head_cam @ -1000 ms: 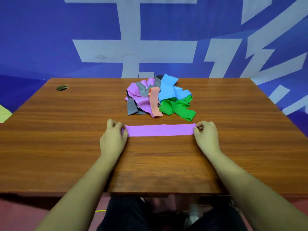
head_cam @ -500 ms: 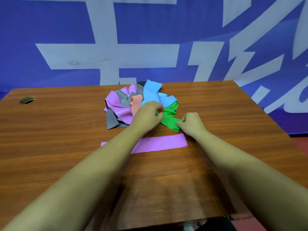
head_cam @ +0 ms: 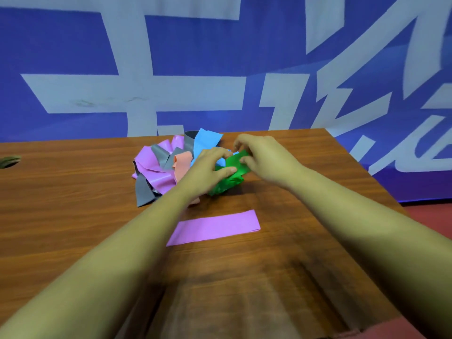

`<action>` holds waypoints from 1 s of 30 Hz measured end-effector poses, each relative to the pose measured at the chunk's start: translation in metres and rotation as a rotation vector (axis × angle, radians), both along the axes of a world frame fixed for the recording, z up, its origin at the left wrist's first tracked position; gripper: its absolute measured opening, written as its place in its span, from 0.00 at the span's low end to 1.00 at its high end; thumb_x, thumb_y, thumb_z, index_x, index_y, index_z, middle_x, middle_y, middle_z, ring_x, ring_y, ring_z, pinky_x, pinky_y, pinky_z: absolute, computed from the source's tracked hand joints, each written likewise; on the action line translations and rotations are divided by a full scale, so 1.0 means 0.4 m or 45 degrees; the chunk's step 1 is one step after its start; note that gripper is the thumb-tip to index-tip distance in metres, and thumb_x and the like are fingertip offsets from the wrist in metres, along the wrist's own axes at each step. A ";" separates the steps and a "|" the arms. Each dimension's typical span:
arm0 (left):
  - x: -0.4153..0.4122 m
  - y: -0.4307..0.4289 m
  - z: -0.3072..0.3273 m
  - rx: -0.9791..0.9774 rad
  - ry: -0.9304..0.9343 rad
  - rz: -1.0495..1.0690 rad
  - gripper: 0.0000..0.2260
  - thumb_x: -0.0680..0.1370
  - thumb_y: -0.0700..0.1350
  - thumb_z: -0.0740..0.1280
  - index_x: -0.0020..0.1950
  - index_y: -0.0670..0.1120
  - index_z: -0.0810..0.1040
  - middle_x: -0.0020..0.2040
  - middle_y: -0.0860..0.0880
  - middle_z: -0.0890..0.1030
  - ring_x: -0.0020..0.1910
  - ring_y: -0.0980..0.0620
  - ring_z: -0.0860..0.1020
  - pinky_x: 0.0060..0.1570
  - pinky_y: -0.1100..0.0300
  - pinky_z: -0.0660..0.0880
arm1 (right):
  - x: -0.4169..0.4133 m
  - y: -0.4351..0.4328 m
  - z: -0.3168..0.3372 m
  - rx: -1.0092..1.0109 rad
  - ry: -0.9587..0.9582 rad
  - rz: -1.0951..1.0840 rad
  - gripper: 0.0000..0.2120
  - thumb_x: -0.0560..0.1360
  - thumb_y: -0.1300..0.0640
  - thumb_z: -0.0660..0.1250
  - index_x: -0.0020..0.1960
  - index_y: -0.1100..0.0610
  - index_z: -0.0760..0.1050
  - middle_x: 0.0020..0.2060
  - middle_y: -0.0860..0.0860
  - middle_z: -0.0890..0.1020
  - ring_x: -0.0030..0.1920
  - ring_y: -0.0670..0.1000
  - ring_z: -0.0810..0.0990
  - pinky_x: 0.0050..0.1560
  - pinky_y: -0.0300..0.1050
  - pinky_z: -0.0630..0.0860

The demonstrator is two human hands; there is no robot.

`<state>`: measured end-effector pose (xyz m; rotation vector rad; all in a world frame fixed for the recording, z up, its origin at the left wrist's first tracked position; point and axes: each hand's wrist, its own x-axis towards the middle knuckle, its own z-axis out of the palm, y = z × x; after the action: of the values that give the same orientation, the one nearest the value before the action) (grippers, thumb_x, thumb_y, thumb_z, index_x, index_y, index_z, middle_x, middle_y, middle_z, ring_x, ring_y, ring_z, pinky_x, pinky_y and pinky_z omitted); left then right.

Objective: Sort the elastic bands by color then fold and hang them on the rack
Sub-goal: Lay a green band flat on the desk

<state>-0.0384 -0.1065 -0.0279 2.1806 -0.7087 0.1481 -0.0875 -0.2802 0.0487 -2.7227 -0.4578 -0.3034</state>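
Left hand [head_cam: 208,167], right hand [head_cam: 264,155] gripping green band [head_cam: 228,182], bare table [head_cam: 73,192] leftward

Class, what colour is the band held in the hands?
Green: the green band, clearest in the head view.

Part of green band [head_cam: 226,183] covered by left hand [head_cam: 208,171] and right hand [head_cam: 265,155], left end of flat purple band [head_cam: 216,227] behind forearm [head_cam: 137,236], near table [head_cam: 244,302] motion-blurred
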 end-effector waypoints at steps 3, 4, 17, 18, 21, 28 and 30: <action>-0.018 0.007 0.108 -0.252 -0.051 0.105 0.06 0.75 0.47 0.72 0.48 0.52 0.75 0.46 0.58 0.78 0.50 0.58 0.73 0.54 0.61 0.69 | -0.015 0.019 0.102 0.094 -0.176 0.007 0.13 0.74 0.62 0.66 0.58 0.53 0.75 0.47 0.50 0.82 0.50 0.55 0.79 0.50 0.50 0.75; -0.024 0.008 0.149 -0.345 -0.066 0.144 0.06 0.75 0.46 0.71 0.46 0.52 0.74 0.44 0.58 0.78 0.48 0.58 0.74 0.52 0.62 0.70 | -0.024 0.024 0.137 0.179 -0.237 -0.012 0.13 0.74 0.62 0.66 0.58 0.54 0.76 0.46 0.50 0.82 0.50 0.54 0.79 0.51 0.49 0.74; -0.180 0.075 0.294 -0.181 0.247 -0.070 0.05 0.77 0.43 0.71 0.50 0.43 0.82 0.45 0.45 0.85 0.41 0.57 0.80 0.46 0.58 0.76 | -0.129 0.000 0.277 1.041 -0.179 -0.179 0.05 0.72 0.66 0.70 0.47 0.63 0.82 0.39 0.57 0.83 0.40 0.50 0.80 0.43 0.46 0.78; -0.194 0.082 0.284 -0.156 0.284 -0.076 0.05 0.77 0.44 0.71 0.50 0.43 0.82 0.45 0.44 0.85 0.41 0.56 0.80 0.47 0.56 0.76 | -0.144 0.001 0.280 1.108 -0.154 -0.162 0.06 0.72 0.67 0.70 0.49 0.65 0.81 0.39 0.57 0.82 0.39 0.50 0.79 0.41 0.43 0.78; -0.236 0.115 0.247 -0.181 0.420 -0.090 0.07 0.77 0.47 0.71 0.51 0.44 0.83 0.47 0.45 0.85 0.45 0.52 0.82 0.53 0.50 0.78 | -0.188 0.005 0.280 1.245 -0.083 -0.111 0.07 0.74 0.68 0.69 0.51 0.64 0.80 0.37 0.56 0.78 0.37 0.48 0.77 0.37 0.37 0.76; -0.334 0.213 0.180 -0.278 0.584 -0.025 0.08 0.76 0.45 0.72 0.53 0.44 0.82 0.49 0.42 0.85 0.46 0.51 0.82 0.53 0.50 0.78 | -0.248 0.019 0.246 1.455 0.144 -0.202 0.06 0.74 0.69 0.69 0.51 0.65 0.79 0.43 0.60 0.80 0.41 0.53 0.80 0.43 0.48 0.79; -0.366 0.245 0.163 -0.363 0.611 -0.013 0.06 0.77 0.41 0.70 0.54 0.44 0.82 0.47 0.48 0.85 0.46 0.54 0.82 0.48 0.58 0.78 | -0.266 0.020 0.226 1.504 0.190 -0.253 0.03 0.75 0.68 0.68 0.46 0.62 0.79 0.41 0.59 0.81 0.43 0.56 0.81 0.45 0.52 0.80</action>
<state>-0.1848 -0.0086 0.0373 1.8379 -0.3958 -0.2593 -0.1939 -0.2723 0.1392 -1.6034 0.0651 -0.2861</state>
